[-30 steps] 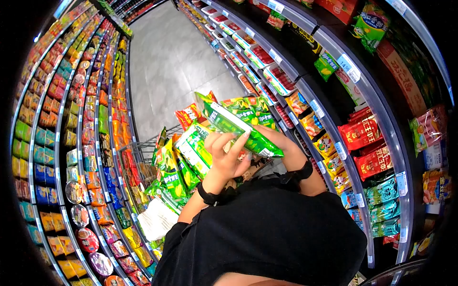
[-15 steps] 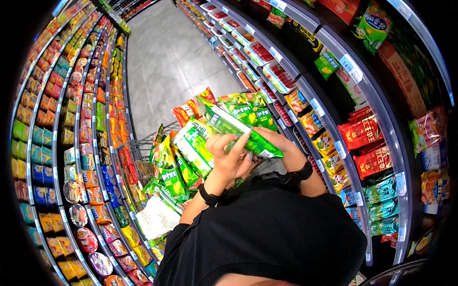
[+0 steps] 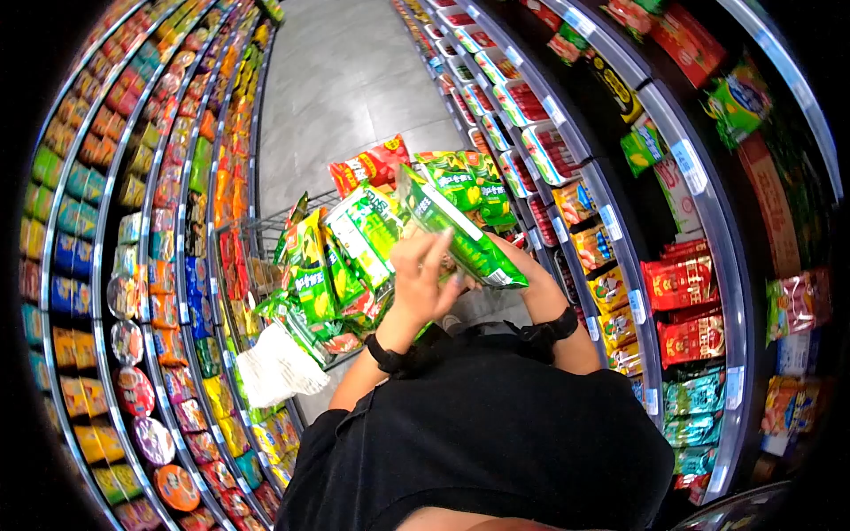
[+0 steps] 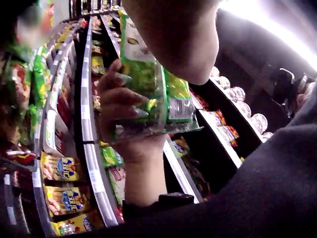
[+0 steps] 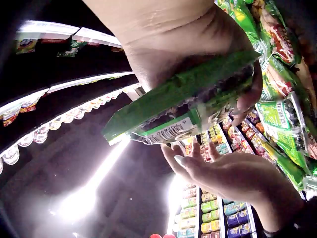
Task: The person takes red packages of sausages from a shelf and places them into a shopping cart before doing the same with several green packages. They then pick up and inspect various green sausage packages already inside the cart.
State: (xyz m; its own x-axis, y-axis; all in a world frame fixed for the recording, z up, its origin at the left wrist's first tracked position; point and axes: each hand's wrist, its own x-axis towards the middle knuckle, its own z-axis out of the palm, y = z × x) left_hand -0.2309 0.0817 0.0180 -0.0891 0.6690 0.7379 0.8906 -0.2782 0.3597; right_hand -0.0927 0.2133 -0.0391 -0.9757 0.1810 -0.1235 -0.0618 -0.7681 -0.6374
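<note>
A green flat snack packet (image 3: pixel 465 234) is held tilted in front of the body by my right hand (image 3: pixel 522 261), which is partly behind it. In the left wrist view, the fingers of that right hand (image 4: pixel 121 99) curl round the packet's side. My left hand (image 3: pixel 423 279) is beside the packet's near face, its index finger extended toward it. From the right wrist, the left hand (image 5: pixel 233 173) shows relaxed fingers close below the packet's barcoded side. Just beyond the hands, several green packets (image 3: pixel 319 279) and a red packet (image 3: pixel 372 165) fill a wire shopping cart (image 3: pixel 266 232).
A white crumpled bag or sheet (image 3: pixel 279 365) lies at the cart's near left corner. Long shelves of colourful packets (image 3: pixel 78 208) run along the left. On the right, shelves carry red packets (image 3: pixel 682 283) and trays (image 3: pixel 549 152). Grey aisle floor (image 3: pixel 354 97) stretches ahead.
The shelves on the right have shifted rightward and downward in the head view. The packet is tilted more steeply, still in my right hand. My left hand stays beside it.
</note>
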